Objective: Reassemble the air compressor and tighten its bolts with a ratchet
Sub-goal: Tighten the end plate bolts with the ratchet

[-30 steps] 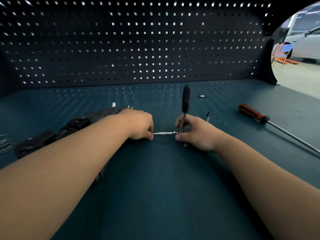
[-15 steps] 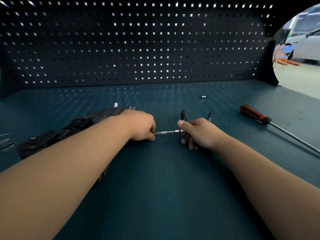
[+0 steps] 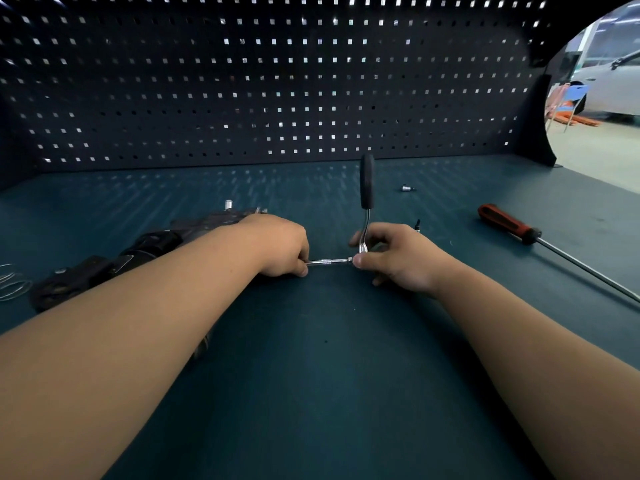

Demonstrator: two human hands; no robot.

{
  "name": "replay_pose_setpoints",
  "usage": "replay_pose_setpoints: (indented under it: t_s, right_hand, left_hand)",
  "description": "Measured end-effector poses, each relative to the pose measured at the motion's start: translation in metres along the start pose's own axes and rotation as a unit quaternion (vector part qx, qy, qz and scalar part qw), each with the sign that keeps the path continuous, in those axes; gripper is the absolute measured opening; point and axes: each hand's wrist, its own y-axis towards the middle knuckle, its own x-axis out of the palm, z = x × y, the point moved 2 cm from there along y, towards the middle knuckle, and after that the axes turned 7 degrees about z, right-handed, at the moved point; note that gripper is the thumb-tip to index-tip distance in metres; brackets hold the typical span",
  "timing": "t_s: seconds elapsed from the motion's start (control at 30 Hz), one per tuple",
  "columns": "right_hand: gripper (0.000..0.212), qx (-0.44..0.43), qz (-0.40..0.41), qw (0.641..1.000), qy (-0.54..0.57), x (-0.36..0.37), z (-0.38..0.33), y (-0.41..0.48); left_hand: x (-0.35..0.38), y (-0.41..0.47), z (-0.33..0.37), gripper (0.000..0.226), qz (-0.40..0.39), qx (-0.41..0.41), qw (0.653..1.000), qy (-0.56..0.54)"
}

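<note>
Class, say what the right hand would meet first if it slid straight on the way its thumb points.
Probably the left hand, gripping the far end of the extension bar.

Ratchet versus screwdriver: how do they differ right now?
The ratchet is held in the right hand; the screwdriver lies untouched on the bench. The ratchet's handle is black, the screwdriver's red and black. The ratchet's neck is short, the screwdriver's shaft long. Both have shiny metal shafts.

- desk [image 3: 329, 375]: dark teal top
- black air compressor [image 3: 149, 247] lying left
- wire coil [image 3: 14, 285] at far left edge
- red-handled screwdriver [image 3: 509, 225] right
- small socket [image 3: 407, 188] toward back, bit [image 3: 417, 225] nearer
</note>
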Motion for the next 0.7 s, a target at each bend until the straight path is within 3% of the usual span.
replay_pose_setpoints:
  t_s: [0.13,0.3,0.5,0.7]
  right_hand:
    - [0.016,-0.011,-0.001,0.999,0.044,0.0007,0.0013,0.0012]
    - [0.01,0.007,-0.007,1.0,0.029,-0.0003,0.0022,0.001]
    - [0.047,0.064,-0.033,0.997,-0.04,0.0035,0.0026,-0.0015]
    - [0.035,0.068,-0.045,0.997,-0.005,0.0064,0.0019,-0.0018]
  left_hand:
    - [0.0006,0.0005,-0.0009,0.021,0.001,-0.002,1.0,-0.001]
    - [0.001,0.0012,-0.0007,0.021,-0.003,-0.002,1.0,0.0]
    - [0.001,0.0005,-0.0032,0.022,0.012,-0.017,1.0,-0.007]
    - [-0.0008,0.0001,-0.0023,0.02,0.011,-0.019,1.0,-0.022]
